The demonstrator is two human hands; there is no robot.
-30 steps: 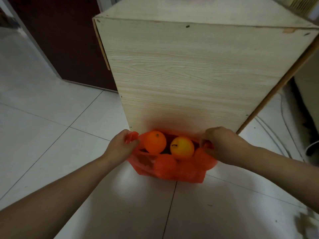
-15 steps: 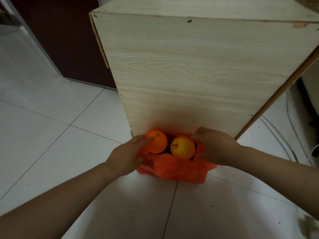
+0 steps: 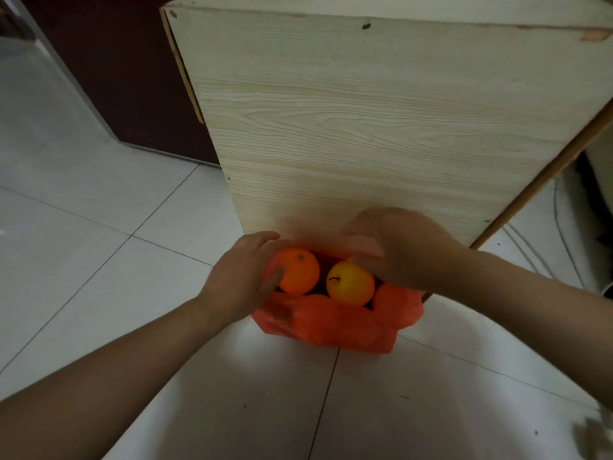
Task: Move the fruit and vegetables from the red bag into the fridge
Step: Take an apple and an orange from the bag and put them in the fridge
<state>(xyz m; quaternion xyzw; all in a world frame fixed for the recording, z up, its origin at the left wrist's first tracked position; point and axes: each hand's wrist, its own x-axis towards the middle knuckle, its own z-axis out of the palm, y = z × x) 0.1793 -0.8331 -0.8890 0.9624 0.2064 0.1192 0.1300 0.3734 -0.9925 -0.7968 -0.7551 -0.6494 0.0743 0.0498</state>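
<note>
Red bag (image 3: pixel 331 323): sits on the tiled floor (image 3: pixel 99 260), mouth open upward, its thin plastic crumpled and bulging with rounded lumps along the near side.
Orange (image 3: pixel 300 272): in the bag's mouth, at its left side, stem dimple facing up.
Yellow fruit (image 3: pixel 350 283): also in the bag's mouth, just right of the orange, a short dark stem showing on its skin.
Left hand (image 3: pixel 238 277): at the bag's left edge; the grip is clenched round the orange, thumb (image 3: pixel 275 277) on the near side and fingers curved over the far side.
Right hand (image 3: pixel 408 247): above the bag's back right corner, fingers reaching over the yellow fruit. It is blurred, so I cannot tell whether that grip has hold of anything.
Wooden cabinet (image 3: pixel 348 121): pale grained panel rising directly behind the bag, which sits right up against its foot.
Dark door (image 3: pixel 116 61): well behind the bag, off to the left.
Cable (image 3: pixel 560 234): pale lines on the floor, away to the bag's right.
</note>
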